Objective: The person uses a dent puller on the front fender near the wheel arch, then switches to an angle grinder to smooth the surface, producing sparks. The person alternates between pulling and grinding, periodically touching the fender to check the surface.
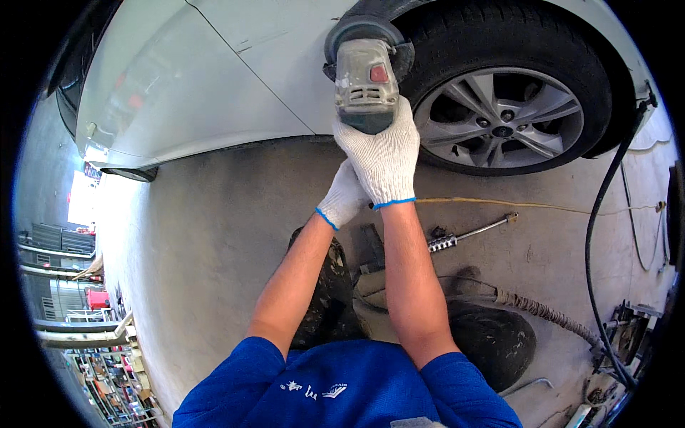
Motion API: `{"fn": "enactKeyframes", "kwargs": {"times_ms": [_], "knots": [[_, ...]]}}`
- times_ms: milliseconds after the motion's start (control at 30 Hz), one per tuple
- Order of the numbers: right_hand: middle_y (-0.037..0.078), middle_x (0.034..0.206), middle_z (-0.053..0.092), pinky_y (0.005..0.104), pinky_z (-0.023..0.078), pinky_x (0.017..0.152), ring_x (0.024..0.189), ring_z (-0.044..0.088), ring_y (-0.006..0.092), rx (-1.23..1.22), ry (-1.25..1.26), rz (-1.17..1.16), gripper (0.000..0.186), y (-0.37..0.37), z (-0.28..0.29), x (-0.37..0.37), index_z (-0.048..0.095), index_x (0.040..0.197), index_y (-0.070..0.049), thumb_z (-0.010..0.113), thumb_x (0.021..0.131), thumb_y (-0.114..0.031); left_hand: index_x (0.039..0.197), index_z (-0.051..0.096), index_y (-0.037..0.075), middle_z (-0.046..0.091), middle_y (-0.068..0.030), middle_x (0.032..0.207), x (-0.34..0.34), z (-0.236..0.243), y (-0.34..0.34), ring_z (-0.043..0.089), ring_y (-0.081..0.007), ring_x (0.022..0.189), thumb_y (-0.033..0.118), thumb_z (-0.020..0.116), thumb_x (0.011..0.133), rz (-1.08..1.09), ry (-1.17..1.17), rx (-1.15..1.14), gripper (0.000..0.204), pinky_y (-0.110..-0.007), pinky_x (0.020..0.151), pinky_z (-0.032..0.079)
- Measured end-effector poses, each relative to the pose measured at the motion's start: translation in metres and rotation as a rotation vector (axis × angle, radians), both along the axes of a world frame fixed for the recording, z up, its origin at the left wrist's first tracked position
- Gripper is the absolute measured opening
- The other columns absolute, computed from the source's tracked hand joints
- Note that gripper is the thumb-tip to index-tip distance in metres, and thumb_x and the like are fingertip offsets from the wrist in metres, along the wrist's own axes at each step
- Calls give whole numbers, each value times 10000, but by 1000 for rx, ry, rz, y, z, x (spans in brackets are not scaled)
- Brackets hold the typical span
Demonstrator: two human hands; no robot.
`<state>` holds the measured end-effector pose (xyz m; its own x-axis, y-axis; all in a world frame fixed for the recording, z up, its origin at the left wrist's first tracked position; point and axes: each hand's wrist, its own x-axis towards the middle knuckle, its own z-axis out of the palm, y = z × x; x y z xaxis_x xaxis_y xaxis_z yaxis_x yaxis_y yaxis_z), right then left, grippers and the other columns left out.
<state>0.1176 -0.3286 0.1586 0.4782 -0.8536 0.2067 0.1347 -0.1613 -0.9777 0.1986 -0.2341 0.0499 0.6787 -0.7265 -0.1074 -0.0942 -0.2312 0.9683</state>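
Note:
Both my hands wear white knit gloves with blue cuffs. They are on a dusty grey angle grinder (367, 78) with a red button, and its round guarded disc end is up against the white car body (285, 64), just left of the wheel arch. My right hand (383, 153) is closed around the back of the grinder's body. Lower and to the left, my left hand (344, 194) is closed at the tool's rear end, its fingers mostly hidden behind the right hand and wrist. The disc's working face is out of sight, and scratches mark the panel to its left.
A wheel with a black tire (499, 46) stands right of the grinder. On the concrete floor (214, 214) lie a metal rod with a ribbed grip (442, 243), a yellow cord (499, 202) and a wrapped hose (549, 309). A black cable (589, 235) hangs at right. Shelving (107, 371) stands far left.

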Motion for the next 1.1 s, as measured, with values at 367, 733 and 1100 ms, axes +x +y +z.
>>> {"fn": "enactKeyframes", "kwargs": {"times_ms": [367, 733, 1100], "knots": [[163, 1039, 742, 354, 558, 884, 972, 727, 226, 80, -159, -56, 532, -17, 25, -17, 621, 1149, 17, 875, 737, -205, 1348, 576, 2, 690, -169, 1259, 0, 29, -19, 653, -185, 1165, 195, 831, 815, -168, -233, -9, 622, -354, 987, 522], [155, 1026, 750, 362, 564, 874, 962, 734, 241, 122, -297, -108, 486, -47, 54, -30, 633, 1107, -3, 865, 737, -215, 1384, 510, -18, 657, -158, 1324, -22, 104, -56, 634, -224, 1198, 206, 856, 786, -226, -445, 74, 727, -369, 1031, 498], [143, 1008, 748, 348, 569, 860, 947, 731, 207, 60, -307, -84, 469, -56, 65, -31, 624, 1095, -8, 873, 742, -192, 1328, 574, -29, 687, -166, 1269, -29, 113, -64, 631, -290, 1215, 187, 775, 865, -168, -381, 11, 548, -393, 1029, 495]]}}
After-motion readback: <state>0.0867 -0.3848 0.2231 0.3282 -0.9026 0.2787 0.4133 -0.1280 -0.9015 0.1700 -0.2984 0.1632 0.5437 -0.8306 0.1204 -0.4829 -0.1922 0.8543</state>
